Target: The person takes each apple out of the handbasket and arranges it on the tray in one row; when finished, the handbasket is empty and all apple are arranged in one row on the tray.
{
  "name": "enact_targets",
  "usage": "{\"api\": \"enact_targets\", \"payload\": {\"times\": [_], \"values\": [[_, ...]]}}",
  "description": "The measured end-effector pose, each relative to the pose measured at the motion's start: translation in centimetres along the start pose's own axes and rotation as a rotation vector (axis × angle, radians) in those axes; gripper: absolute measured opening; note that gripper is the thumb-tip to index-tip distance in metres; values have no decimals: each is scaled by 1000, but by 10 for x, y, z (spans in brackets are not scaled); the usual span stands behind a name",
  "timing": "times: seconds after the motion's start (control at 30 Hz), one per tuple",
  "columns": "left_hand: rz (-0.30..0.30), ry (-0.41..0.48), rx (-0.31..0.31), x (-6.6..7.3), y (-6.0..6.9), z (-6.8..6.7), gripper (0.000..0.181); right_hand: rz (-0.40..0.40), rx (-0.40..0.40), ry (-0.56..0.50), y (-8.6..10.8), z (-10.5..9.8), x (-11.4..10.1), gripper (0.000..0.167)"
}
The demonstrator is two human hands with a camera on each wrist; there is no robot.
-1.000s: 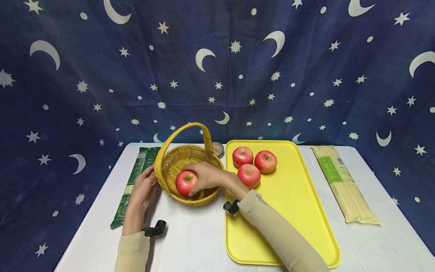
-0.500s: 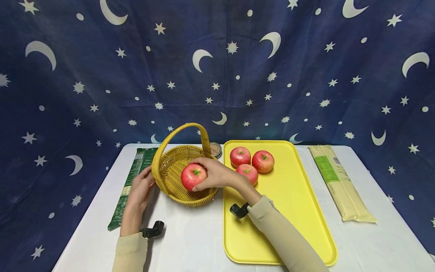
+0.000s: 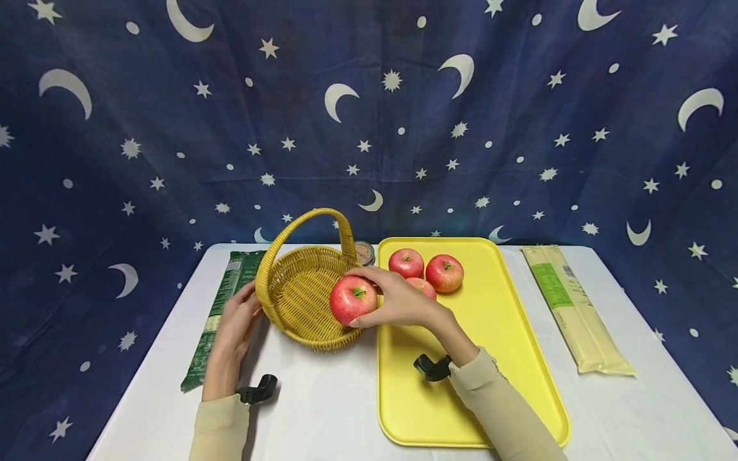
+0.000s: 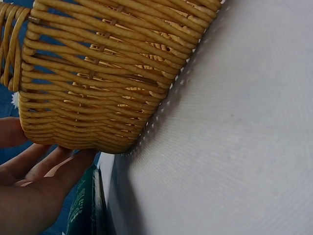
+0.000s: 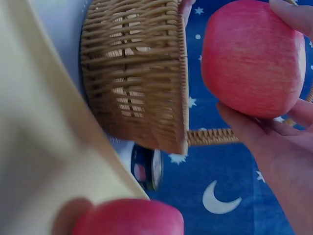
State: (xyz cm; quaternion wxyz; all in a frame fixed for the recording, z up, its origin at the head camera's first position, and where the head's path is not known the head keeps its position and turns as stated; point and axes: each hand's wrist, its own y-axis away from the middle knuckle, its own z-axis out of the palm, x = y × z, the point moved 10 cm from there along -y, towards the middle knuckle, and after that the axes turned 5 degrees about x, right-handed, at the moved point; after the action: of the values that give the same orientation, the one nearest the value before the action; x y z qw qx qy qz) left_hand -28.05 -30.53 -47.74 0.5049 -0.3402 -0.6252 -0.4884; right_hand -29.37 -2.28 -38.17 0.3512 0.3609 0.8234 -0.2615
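In the head view, my right hand (image 3: 403, 299) holds a red apple (image 3: 349, 302) between thumb and fingers, above the right rim of the yellow wicker basket (image 3: 308, 333). The right wrist view shows this apple (image 5: 252, 58) lifted above the basket's rim (image 5: 184, 83). My left hand (image 3: 235, 323) rests its fingers against the basket's left outer side, near the foot of the handle. Up close in the left wrist view, the fingers (image 4: 54, 166) touch the woven wall (image 4: 107, 83). No apple shows inside the basket. On the yellow tray (image 3: 473, 371) sit three apples (image 3: 444, 273), one partly hidden by my right hand.
A green packet (image 3: 216, 320) lies left of the basket, beside my left hand. Behind the basket's right side stands a small round tin (image 3: 364, 252). A cream packet with a green label (image 3: 576, 314) lies right of the tray. A dark starry cloth (image 3: 369, 128) hangs behind the table.
My right hand has lifted the apple out of the basket's inside and moved it right, to above the right rim. The left hand has stayed against the basket. The view has shifted slightly.
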Motion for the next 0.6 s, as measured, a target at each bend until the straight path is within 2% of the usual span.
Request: {"api": "enact_targets", "payload": {"times": [0.23, 0.43, 0.6], "values": [[-2, 9, -15, -3, 1, -1, 59, -15, 26, 34, 25, -22, -4, 71], [-1, 5, -17, -4, 1, 0, 59, 40, 71, 5, 47, -46, 5, 78], [2, 13, -14, -2, 0, 0, 57, 56, 106, -2, 66, -63, 13, 82]]}}
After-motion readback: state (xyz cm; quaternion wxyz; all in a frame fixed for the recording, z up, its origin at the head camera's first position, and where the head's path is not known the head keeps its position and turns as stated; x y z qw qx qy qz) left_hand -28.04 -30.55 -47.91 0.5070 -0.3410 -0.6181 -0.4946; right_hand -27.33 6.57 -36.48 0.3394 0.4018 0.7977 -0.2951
